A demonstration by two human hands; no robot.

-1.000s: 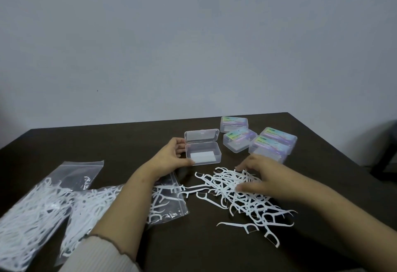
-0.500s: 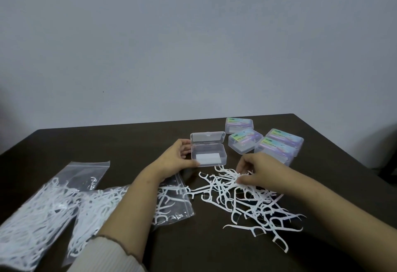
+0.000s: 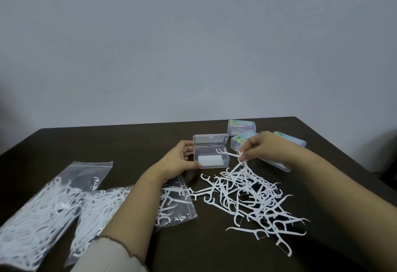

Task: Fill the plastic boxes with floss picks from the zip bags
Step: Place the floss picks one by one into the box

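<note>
While right hand (image 3: 261, 150) pinches a few floss picks (image 3: 231, 153) at the open box (image 3: 211, 158) rim | loose pile (image 3: 253, 198) just below that pinch | zip bags (image 3: 64, 205) well left | left hand (image 3: 179, 164) grips box's left side | closed boxes (image 3: 241, 127) behind.

A dark brown table (image 3: 90, 142) against a plain pale grey wall (image 3: 193, 46), a cream ribbed sleeve cuff (image 3: 111, 256).
</note>
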